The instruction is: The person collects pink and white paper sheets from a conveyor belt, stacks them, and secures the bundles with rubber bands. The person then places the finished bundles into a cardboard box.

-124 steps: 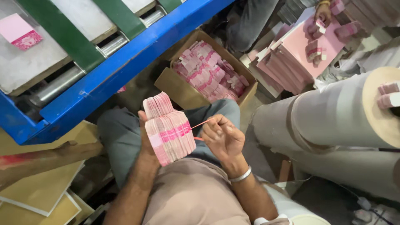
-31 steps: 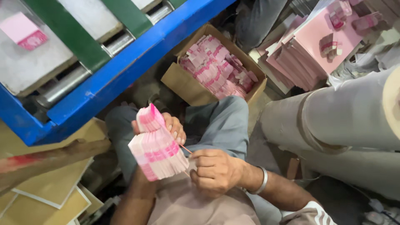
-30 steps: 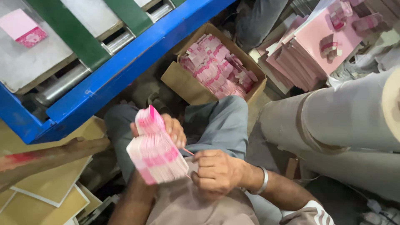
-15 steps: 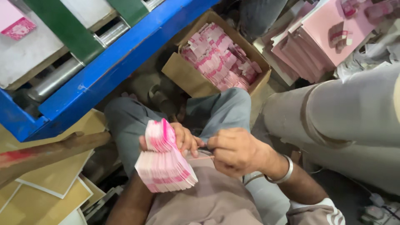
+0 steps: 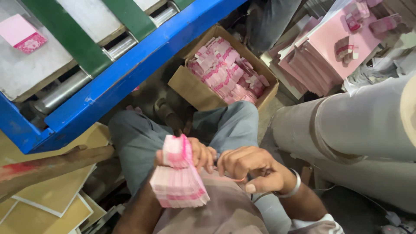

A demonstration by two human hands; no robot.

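Observation:
My left hand (image 5: 197,155) grips a thick fanned stack of pink and white printed cards (image 5: 178,178), held upright above my lap. My right hand (image 5: 250,169) is closed just to the right of the stack, pinching a thin pink rubber band (image 5: 237,179) that runs toward the cards. A metal bangle circles my right wrist. Both hands sit over my grey trousers, close to my body.
An open cardboard box (image 5: 197,92) holding several bundles of the same pink cards stands on the floor ahead. A blue metal machine frame (image 5: 130,73) with green belts is at left. Stacks of pink sheets (image 5: 316,56) lie at right, beside a large paper roll (image 5: 359,125). Brown boards (image 5: 47,190) lie lower left.
The card stack has dropped lower and tilted toward my lap. My right hand slid from under the stack up to its right side, pulling the rubber band.

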